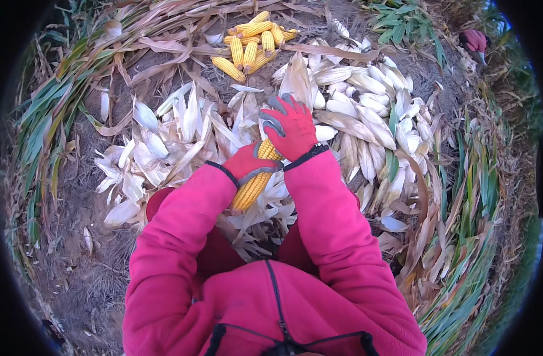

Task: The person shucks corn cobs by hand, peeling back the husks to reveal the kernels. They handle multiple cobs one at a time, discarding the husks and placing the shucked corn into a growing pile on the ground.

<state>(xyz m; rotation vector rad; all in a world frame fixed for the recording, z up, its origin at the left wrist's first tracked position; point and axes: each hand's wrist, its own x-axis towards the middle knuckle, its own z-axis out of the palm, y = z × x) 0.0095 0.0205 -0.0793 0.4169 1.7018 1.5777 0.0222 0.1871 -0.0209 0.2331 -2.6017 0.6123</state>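
My left hand (249,164), in a red and grey work glove, is wrapped around the middle of a yellow ear of corn (251,191). Bare kernels show on both sides of the grip, and the ear slants up to the right. At its far end is my right hand (291,127), gloved alike, with its fingers bent over pale husk. Whatever lies under that palm is hidden. Loose corn husks (187,120) are heaped beyond and left of my hands. To the right lies a pile of ears still in pale husks (364,98).
Several husked ears (251,44) lie together on the soil at the far side. Cut green and dry corn stalks (44,129) curve along the left, with more stalks (467,213) on the right. Another person (474,42) is bent over at the far right.
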